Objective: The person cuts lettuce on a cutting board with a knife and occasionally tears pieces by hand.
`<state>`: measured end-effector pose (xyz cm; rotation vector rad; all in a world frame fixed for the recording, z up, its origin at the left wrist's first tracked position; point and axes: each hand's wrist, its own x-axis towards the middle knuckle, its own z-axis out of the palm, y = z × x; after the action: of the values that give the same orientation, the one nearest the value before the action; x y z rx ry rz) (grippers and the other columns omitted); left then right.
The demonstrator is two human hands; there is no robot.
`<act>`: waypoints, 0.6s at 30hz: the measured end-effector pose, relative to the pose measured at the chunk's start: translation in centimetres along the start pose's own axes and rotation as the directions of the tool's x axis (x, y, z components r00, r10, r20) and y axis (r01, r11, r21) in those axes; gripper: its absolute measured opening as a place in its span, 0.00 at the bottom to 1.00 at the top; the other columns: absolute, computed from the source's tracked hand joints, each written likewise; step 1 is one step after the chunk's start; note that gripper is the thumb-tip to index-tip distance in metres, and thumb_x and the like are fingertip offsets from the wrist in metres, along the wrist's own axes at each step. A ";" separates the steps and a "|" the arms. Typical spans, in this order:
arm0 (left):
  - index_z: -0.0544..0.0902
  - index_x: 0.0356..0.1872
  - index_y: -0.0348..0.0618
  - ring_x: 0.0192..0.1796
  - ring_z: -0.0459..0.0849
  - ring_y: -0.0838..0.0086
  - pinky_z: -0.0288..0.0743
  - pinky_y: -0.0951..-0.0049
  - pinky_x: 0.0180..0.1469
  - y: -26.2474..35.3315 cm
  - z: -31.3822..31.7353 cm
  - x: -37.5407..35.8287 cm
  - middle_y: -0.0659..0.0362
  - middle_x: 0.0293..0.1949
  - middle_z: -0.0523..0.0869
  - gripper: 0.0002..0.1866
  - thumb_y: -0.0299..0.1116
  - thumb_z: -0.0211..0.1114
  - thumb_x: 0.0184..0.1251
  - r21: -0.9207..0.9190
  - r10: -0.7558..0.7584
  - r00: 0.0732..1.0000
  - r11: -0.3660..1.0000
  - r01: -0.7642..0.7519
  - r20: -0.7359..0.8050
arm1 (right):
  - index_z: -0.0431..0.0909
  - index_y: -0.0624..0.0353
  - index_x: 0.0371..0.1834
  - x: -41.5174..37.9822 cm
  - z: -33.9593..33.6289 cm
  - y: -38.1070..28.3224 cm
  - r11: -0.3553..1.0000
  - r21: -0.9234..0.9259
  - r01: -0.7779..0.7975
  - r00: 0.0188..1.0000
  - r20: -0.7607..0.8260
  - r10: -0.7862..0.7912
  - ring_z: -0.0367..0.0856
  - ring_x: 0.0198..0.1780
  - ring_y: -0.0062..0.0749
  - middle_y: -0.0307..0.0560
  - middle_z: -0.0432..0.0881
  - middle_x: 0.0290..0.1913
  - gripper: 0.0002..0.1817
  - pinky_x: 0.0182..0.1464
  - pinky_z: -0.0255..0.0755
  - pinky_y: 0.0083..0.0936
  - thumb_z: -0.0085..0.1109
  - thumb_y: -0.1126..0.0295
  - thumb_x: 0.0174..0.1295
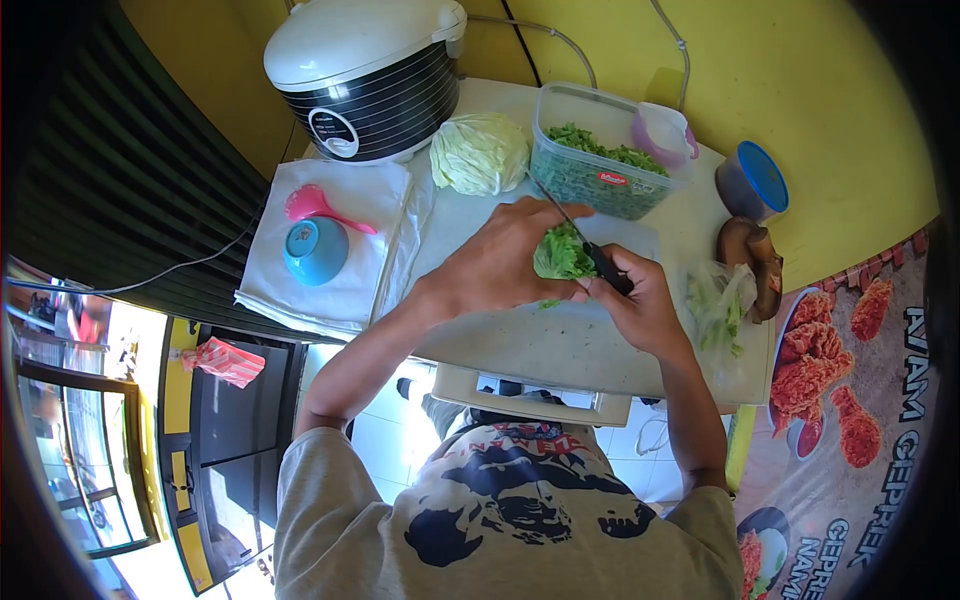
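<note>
I see the left hand (pixel 500 262) pressing the green leaves (pixel 562 254) onto the white worktop (pixel 545 345) at frame centre, right hand (pixel 640 300) clenched on the knife (pixel 590 250); I'd tuck those fingertips back, blade straight down

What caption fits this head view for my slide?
Left hand steadies lettuce on the cutting board while the right hand cuts with a knife.
</note>
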<state>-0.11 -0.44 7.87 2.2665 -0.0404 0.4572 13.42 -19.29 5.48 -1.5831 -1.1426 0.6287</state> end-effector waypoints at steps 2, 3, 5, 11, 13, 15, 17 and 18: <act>0.84 0.61 0.40 0.52 0.91 0.57 0.81 0.64 0.58 0.0 -0.5 0.3 0.47 0.49 0.91 0.29 0.35 0.83 0.59 -0.095 -0.051 0.988 0.993 0.066 0.147 | 0.81 0.63 0.47 0.1 -0.2 0.0 1.000 0.017 0.020 1.000 -0.017 -0.020 0.68 0.33 0.12 0.31 0.76 0.32 0.09 0.36 0.63 0.18 0.70 0.74 0.69; 0.86 0.57 0.38 0.48 0.91 0.59 0.82 0.65 0.55 0.0 -0.6 0.3 0.48 0.45 0.91 0.25 0.34 0.82 0.60 -0.098 -0.101 0.977 0.988 0.120 0.186 | 0.80 0.62 0.47 0.1 -0.2 0.0 0.999 0.025 0.031 0.999 -0.025 -0.030 0.69 0.34 0.12 0.31 0.77 0.32 0.09 0.36 0.64 0.18 0.70 0.74 0.70; 0.89 0.51 0.37 0.42 0.91 0.63 0.82 0.67 0.50 -0.1 -0.5 0.2 0.50 0.39 0.92 0.19 0.32 0.81 0.61 -0.095 -0.167 0.963 0.977 0.191 0.213 | 0.80 0.62 0.48 -0.1 -0.2 0.2 0.996 0.083 -0.036 0.996 -0.083 0.043 0.72 0.36 0.13 0.33 0.79 0.35 0.11 0.38 0.67 0.19 0.71 0.71 0.70; 0.89 0.50 0.35 0.40 0.86 0.80 0.80 0.73 0.46 -0.1 0.3 -0.3 0.58 0.38 0.92 0.14 0.33 0.77 0.69 -0.382 -0.268 0.960 0.881 0.280 0.087 | 0.80 0.63 0.51 -0.9 1.1 1.3 0.969 0.233 -0.085 0.964 -0.228 0.139 0.80 0.42 0.19 0.38 0.85 0.41 0.17 0.48 0.74 0.22 0.74 0.63 0.69; 0.89 0.49 0.34 0.41 0.85 0.83 0.80 0.74 0.45 -0.9 1.2 -0.8 0.60 0.39 0.92 0.14 0.33 0.76 0.72 -0.611 -0.301 0.954 0.756 0.233 -0.009 | 0.81 0.63 0.51 -1.4 1.3 2.0 0.952 0.246 -0.184 0.962 -0.153 0.225 0.81 0.40 0.20 0.40 0.87 0.41 0.18 0.47 0.75 0.22 0.75 0.63 0.69; 0.89 0.50 0.33 0.42 0.85 0.83 0.80 0.76 0.45 -1.3 1.8 -1.3 0.61 0.41 0.92 0.13 0.34 0.75 0.73 -0.668 -0.341 0.939 0.709 0.227 -0.043 | 0.82 0.62 0.50 -1.8 1.3 2.4 0.910 0.294 -0.294 0.940 -0.082 0.330 0.77 0.31 0.16 0.39 0.87 0.37 0.16 0.34 0.71 0.19 0.74 0.63 0.69; 0.89 0.50 0.32 0.40 0.84 0.83 0.79 0.76 0.42 -1.4 2.1 -1.6 0.61 0.40 0.92 0.13 0.33 0.74 0.74 -0.667 -0.373 0.924 0.710 0.228 -0.081 | 0.83 0.61 0.49 -2.0 1.4 2.4 0.867 0.358 -0.346 0.919 -0.057 0.390 0.72 0.22 0.12 0.38 0.86 0.33 0.15 0.23 0.64 0.17 0.74 0.63 0.69; 0.88 0.50 0.31 0.39 0.84 0.83 0.79 0.76 0.39 -1.4 2.2 -1.7 0.61 0.39 0.91 0.13 0.33 0.74 0.74 -0.637 -0.385 0.917 0.734 0.237 -0.102 | 0.84 0.61 0.48 -2.0 1.5 2.4 0.860 0.378 -0.342 0.917 -0.067 0.394 0.69 0.20 0.11 0.37 0.85 0.32 0.14 0.20 0.60 0.17 0.74 0.63 0.69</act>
<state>-0.78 -1.36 4.94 1.5193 0.2756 0.4395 12.16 -20.48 2.42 -1.5050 -0.5722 0.9063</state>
